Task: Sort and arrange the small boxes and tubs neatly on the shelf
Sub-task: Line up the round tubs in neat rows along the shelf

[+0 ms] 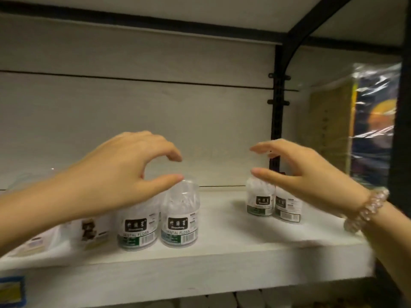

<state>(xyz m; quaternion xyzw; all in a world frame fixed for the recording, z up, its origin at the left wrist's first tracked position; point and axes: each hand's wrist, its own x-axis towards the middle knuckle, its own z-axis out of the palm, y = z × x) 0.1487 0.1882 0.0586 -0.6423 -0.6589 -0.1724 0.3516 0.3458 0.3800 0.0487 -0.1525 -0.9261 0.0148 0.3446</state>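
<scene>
The left hand (120,170) makes a wide, empty grip: fingers arched over, thumb (171,181) stretched out beneath, the gap between them opening toward three o'clock. The right hand (298,172) mirrors it, its grip just as wide and empty, opening toward nine o'clock, with a beaded bracelet (364,210) on the wrist.

At six o'clock from the left grip stands the front tub (179,221), a clear dental-floss tub. The thumb tip is at its domed lid; whether it touches or hangs just above, I cannot tell. Its twin (138,225) stands just beside it at nine o'clock, partly behind the palm. At six o'clock from the right grip stands the right pair (259,200), side by side, the thumb over the left one's top; contact is again unclear. That pair lies at about two o'clock from the front tub, further back on the shelf (222,258) and well apart.

All four tubs stand upright, long axis twelve to six, lids up, labels facing the viewer. Each hand is nearer its own pair, so the coming move looks like a drop from above, each grip closing across a round body.

Flat packets (55,236) lie at nine o'clock of the twin; wrapped packs (373,121) stand at the shelf's three o'clock end, beyond a black upright (278,107).
</scene>
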